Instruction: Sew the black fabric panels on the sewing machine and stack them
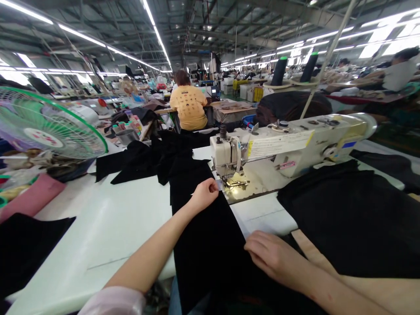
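A long strip of black fabric (203, 245) runs across the white sewing table (108, 227) towards the presser foot (234, 182) of an industrial sewing machine (288, 148). My left hand (203, 195) pinches the strip's far end, just short of the foot. A small pale tag or piece of metal (218, 185) shows at my fingertips, too small to identify. Nearer to me, my right hand (272, 256) presses down on the strip's right edge with its fingers together. A larger black fabric piece (348, 223) lies to the right of it.
More black cloth (144, 159) is heaped beyond the table's left side, and another piece (22, 249) lies at the near left. A green-rimmed electric fan (46, 124) stands at the left. A co-worker in a yellow shirt (188, 105) sits at the far side, facing away.
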Motion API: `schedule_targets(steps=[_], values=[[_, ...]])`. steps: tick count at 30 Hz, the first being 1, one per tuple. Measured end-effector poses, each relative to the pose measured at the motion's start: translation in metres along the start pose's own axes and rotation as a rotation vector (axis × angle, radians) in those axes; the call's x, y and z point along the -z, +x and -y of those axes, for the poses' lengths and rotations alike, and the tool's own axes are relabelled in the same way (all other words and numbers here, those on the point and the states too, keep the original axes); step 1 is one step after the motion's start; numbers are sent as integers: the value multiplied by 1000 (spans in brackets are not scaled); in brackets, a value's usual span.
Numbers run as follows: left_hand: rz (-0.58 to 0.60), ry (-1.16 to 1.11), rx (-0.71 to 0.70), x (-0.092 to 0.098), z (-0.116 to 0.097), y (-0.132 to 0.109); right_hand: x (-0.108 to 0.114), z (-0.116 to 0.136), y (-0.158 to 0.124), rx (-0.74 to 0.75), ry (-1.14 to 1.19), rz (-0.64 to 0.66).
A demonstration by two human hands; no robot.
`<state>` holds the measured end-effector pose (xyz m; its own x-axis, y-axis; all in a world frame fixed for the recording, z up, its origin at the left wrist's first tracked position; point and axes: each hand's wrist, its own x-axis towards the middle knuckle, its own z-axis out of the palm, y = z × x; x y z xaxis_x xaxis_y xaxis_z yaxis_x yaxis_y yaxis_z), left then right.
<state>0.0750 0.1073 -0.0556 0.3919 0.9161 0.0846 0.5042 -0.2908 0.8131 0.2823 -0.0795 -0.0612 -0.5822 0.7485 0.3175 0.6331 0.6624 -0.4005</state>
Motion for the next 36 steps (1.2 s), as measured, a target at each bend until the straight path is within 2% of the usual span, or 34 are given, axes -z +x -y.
schedule_targets(steps=[5, 10, 15, 19, 22, 24, 25, 26, 28, 30, 32, 36], values=[[-18, 35, 43, -4, -2, 25, -1, -3, 7, -32, -81, -51], [-10, 80, 95, -10, -4, 48, -5, -8, 12, -51, -37, -128], [3, 112, 100, -10, -4, 53, -7, -11, 13, -55, -12, -151], [-48, 170, 98, -9, -7, 51, -6, -10, 13, -29, -38, -149], [-159, 250, 92, -10, -18, 28, -5, -9, 11, -17, -66, -149], [-209, 358, 15, -14, -27, -5, -3, -7, 8, -12, -73, -148], [-173, 413, -72, -16, -32, -25, -2, -7, 7, -9, -72, -147], [-89, 463, -190, -19, -35, -46, 0, -6, 6, -5, -67, -140], [178, 491, -453, -23, -37, -84, 3, -7, 6, -1, -55, -116], [326, 497, -621, -25, -33, -108, 4, -10, 8, -1, -49, -87], [316, 520, -690, -23, -26, -113, 4, -15, 14, -6, -47, -71], [306, 499, -722, -13, -13, -86, 0, -33, 33, -11, -25, -74]])
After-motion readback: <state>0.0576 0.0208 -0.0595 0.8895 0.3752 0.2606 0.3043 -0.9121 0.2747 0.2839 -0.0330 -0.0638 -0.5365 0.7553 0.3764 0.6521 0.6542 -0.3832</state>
